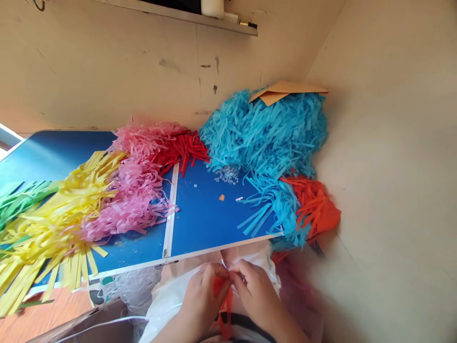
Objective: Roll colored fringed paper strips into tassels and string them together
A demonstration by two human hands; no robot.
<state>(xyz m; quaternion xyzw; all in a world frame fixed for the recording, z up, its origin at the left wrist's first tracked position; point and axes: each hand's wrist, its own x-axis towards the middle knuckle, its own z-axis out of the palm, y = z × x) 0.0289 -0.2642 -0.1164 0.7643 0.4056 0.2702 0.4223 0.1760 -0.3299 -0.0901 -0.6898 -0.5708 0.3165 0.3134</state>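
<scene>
My left hand (202,295) and my right hand (255,290) meet just below the near edge of the blue table (203,224). Both pinch a bundle of red paper strips (223,297) that hangs down between them. The fingers of both hands are curled closed around the strips. A thin clear plastic loop or tie (226,265) shows at the fingertips. White fabric (171,295) lies in my lap under the hands.
Heaps of fringed paper cover the table: green (17,200), yellow (53,214), pink (132,190), red (178,150), light blue (264,138) and orange (314,205). Small clear bits (228,175) lie mid-table. A tan envelope (285,90) tops the blue heap. Walls close the back and right.
</scene>
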